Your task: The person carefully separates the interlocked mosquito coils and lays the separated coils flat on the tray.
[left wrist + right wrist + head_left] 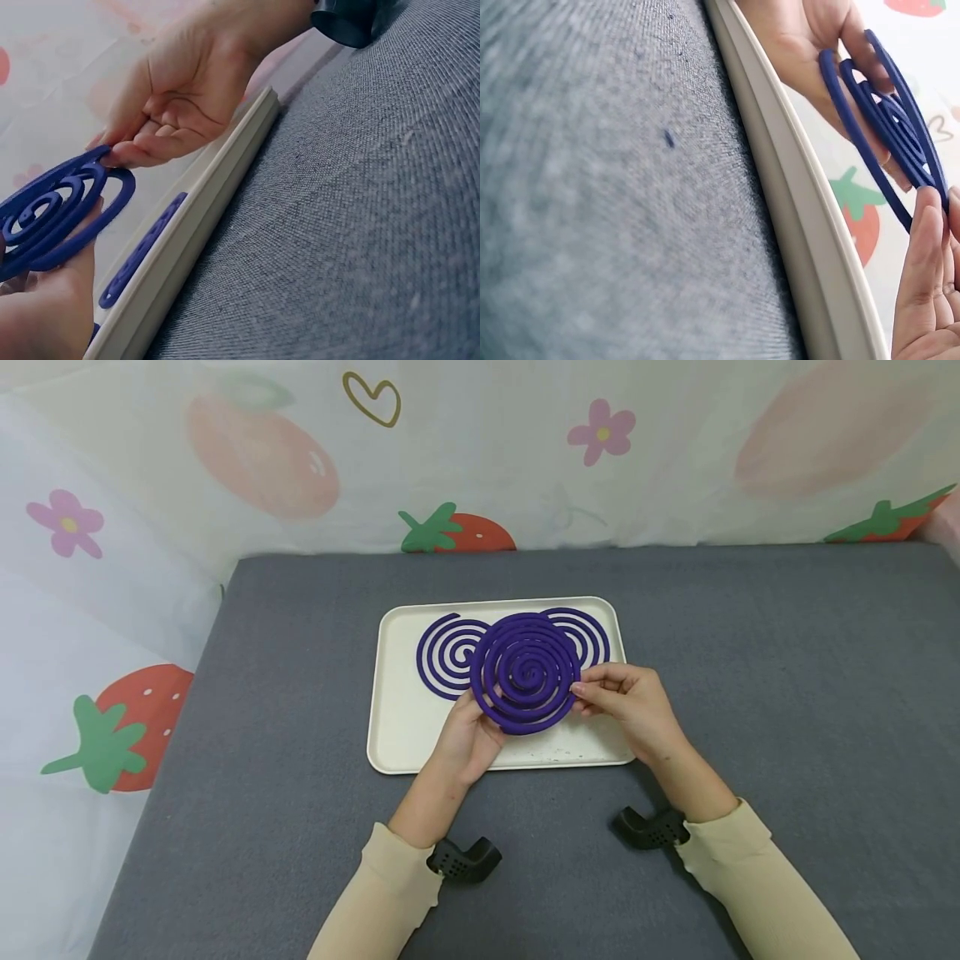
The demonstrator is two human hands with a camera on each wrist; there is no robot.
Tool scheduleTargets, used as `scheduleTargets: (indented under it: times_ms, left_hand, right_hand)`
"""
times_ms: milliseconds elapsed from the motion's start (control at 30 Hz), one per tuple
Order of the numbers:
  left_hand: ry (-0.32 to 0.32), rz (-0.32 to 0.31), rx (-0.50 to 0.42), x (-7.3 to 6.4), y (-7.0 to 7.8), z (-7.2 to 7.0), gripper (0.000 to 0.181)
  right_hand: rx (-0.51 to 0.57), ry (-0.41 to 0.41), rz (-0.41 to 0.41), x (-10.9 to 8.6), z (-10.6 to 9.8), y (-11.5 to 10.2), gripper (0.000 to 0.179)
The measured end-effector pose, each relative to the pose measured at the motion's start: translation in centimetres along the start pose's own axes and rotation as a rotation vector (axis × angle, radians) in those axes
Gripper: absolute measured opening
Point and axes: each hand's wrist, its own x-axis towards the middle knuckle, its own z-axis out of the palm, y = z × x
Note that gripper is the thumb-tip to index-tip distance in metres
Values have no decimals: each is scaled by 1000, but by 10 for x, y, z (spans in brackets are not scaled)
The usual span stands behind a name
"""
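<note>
A purple mosquito coil [527,672], its turns closely packed and perhaps doubled, is held up over the white tray [420,743]. My left hand [468,743] holds it at the lower left, with some fingers hidden behind it. My right hand [626,702] pinches its right edge between thumb and fingers. In the right wrist view the coil [870,154] appears nearly edge-on, with gaps between its turns. On the tray behind it lie a left coil [427,664] and a right coil [597,631], both partly covered by the held one.
The tray lies on a grey cloth-covered table [300,693]. Dark crumbs show near the tray's front edge. A printed curtain [480,460] hangs behind the table and along its left side. Each wrist bears a black device, the left device [465,860] and the right device [648,828].
</note>
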Motion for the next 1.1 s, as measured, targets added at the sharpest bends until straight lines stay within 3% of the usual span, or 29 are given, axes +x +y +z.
scheduleTargets:
  times_ms: [200,500,867,1100]
  left_hand:
    - [-13,25,31,-1,0,0,35]
    - [29,16,118,-1,1,0,35]
    - [-45,7,76,-1,2,-2,36]
    - [-43,26,101,-1,2,-2,30]
  right_hand:
    - [12,24,-3,-1,-1,-2,25]
    - [71,29,-44,-1,-5,-3,29]
    - [55,30,-82,0,-6,-1,34]
    - [113,37,-63,-1,-5,-4,31]
